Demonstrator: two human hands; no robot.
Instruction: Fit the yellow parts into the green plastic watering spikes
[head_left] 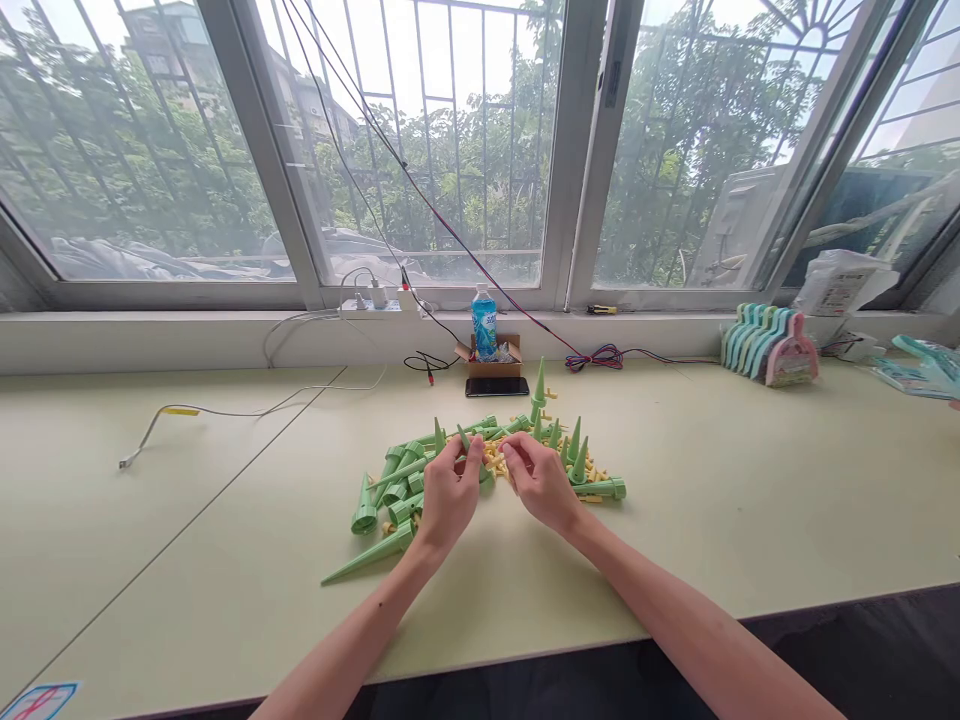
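My left hand (451,492) is closed around a green plastic plant-watering spike (464,437), its pointed tip showing above the fingers. Across from it, my right hand (543,484) has thumb and finger pinched together; what lies between them is too small to make out. Small yellow plastic valve pieces (496,462) lie in a heap between and behind the hands. Several loose green spikes (403,473) are piled left of my left hand, one long spike (373,556) pointing toward the near left. Beside my right hand, several spikes (580,462) stand upright among yellow pieces.
Behind the heap lie a black phone (497,387) and a small cardboard box (507,369) with a blue bottle (484,322). A white cable (225,411) runs across the left of the table (720,520). Pastel hangers (769,343) stand at right, below the windows.
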